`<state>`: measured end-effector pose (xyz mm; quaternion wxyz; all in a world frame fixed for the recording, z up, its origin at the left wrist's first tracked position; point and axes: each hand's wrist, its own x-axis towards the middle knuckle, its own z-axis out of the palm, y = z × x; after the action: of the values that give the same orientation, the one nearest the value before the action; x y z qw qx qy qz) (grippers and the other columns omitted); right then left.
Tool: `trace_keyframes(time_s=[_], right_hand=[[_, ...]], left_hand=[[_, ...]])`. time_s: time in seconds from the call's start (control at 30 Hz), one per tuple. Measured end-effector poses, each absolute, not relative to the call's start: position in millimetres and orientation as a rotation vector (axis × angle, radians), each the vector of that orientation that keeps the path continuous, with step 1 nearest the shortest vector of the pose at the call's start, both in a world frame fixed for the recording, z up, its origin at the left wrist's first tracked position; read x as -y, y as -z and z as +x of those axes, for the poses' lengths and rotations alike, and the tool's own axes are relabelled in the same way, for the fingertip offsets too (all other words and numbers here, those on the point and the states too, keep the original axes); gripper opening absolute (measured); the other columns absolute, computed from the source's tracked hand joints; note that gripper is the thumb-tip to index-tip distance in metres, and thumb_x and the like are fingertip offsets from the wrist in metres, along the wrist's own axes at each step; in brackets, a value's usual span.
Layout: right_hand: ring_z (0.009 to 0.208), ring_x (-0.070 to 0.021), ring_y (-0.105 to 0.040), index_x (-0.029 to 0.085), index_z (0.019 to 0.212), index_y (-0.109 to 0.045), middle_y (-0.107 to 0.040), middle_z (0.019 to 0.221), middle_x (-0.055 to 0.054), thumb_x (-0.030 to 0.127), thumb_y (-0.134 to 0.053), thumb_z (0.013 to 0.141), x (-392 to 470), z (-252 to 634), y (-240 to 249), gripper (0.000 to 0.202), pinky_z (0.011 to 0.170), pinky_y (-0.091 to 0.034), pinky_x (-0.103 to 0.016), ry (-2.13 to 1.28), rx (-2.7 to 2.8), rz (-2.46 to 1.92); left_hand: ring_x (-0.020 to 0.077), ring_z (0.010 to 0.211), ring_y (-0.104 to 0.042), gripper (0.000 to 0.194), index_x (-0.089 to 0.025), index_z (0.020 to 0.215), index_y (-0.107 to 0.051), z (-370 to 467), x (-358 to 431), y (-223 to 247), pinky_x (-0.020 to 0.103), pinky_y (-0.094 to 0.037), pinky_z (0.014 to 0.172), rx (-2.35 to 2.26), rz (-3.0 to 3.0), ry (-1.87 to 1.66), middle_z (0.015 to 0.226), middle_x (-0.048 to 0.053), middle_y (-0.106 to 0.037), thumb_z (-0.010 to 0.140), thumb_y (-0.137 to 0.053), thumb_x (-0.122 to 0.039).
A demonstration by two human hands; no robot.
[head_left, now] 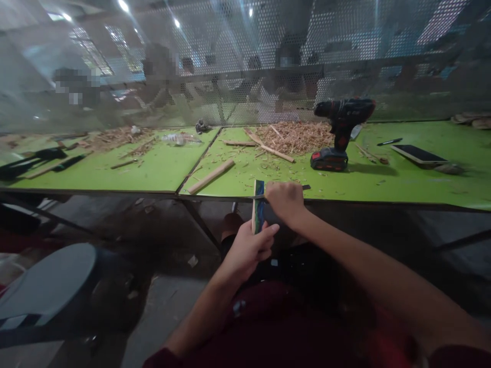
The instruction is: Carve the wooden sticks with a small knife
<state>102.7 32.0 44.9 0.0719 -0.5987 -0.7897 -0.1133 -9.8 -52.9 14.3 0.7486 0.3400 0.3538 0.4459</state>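
Note:
My left hand (253, 245) is closed around the lower end of a flat wooden strip (259, 212), which stands nearly upright in front of the bench edge. One face of the strip is blue and green, and its side is bare pale wood. My right hand (284, 200) is wrapped round a knife (306, 187), with the dark handle end showing past the fist. Its thin blade crosses the strip's upper part and appears to touch it. Most of the handle is hidden in my fist.
On the green bench (153, 176) stands a cordless drill (339, 133) on its battery, beside a heap of wood shavings (303, 138). A wooden stick (210, 176) lies near the edge. A phone (420, 154) and a pen (389, 141) lie right. A stool (53, 281) stands left.

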Motion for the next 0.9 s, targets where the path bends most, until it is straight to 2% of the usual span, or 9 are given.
trace_keyframes(time_s=[0.33, 0.53, 0.9], right_hand=[[0.074, -0.0246, -0.068, 0.012, 0.097, -0.069, -0.073, 0.085, -0.016, 0.014, -0.039, 0.091, 1, 98, -31, 0.031, 0.059, -0.043, -0.03, 0.138, 2.51, -1.8], [0.076, -0.0248, -0.068, 0.012, 0.101, -0.071, -0.073, 0.084, -0.017, 0.012, -0.037, 0.09, -15, 95, -22, 0.035, 0.062, -0.045, -0.031, 0.148, 2.484, -1.798], [0.072, -0.0231, -0.066, 0.009, 0.101, -0.071, -0.072, 0.081, -0.017, 0.01, -0.035, 0.09, -27, 88, -16, 0.038, 0.06, -0.042, -0.03, 0.187, 2.461, -1.752]], left_hand=[[0.0002, 0.043, -0.017, 0.052, -0.021, 0.073, -0.034, -12, 50, -12, 0.015, -0.01, 0.038, -0.807, 0.752, -0.964, 0.056, -0.013, -0.025, 0.068, -0.083, -0.038], [0.0005, 0.044, -0.019, 0.052, -0.022, 0.075, -0.034, -8, 47, -7, 0.016, -0.011, 0.039, -0.866, 0.772, -1.034, 0.058, -0.012, -0.026, 0.069, -0.082, -0.042], [0.0003, 0.043, -0.021, 0.056, -0.022, 0.074, -0.033, -10, 39, -9, 0.015, -0.01, 0.039, -0.872, 0.737, -1.08, 0.059, -0.012, -0.025, 0.066, -0.084, -0.041]])
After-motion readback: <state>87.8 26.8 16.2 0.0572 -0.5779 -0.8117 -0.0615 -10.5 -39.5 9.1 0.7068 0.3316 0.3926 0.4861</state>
